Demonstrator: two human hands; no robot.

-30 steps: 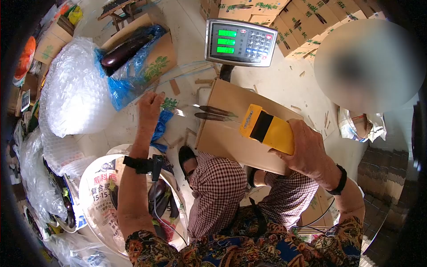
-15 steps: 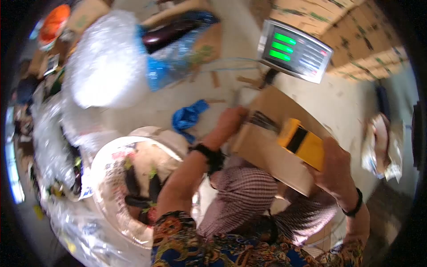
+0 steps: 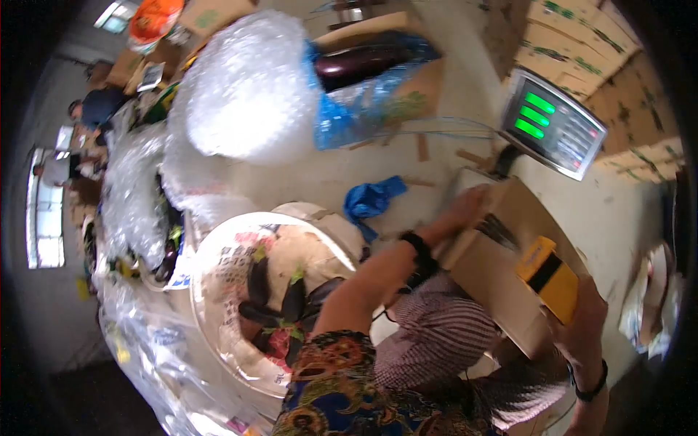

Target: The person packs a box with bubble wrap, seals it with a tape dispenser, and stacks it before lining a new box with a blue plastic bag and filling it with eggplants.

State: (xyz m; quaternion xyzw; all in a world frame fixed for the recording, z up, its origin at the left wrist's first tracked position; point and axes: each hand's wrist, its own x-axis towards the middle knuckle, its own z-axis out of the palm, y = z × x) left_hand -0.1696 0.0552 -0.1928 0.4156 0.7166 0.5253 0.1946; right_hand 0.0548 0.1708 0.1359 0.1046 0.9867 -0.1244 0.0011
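A small cardboard box is in front of my knees, over the platform side of a digital scale with lit green displays. My left hand grips the box's far left edge, fingers partly hidden behind the cardboard. At the near right side, my right hand is closed around a yellow block-shaped tool with a black band, which rests against the box. A dark printed strip or tape marks the cardboard between the hands. To the left, a round white tub holds several dark eggplants.
Bubble wrap lies at the upper left beside an open carton with a large eggplant in blue plastic. A blue plastic bag is on the floor. Cartons are stacked at the upper right. Other people are far left.
The camera view has turned left, so everything sits further right in the picture. Both hands keep their places on the box and the yellow tool.
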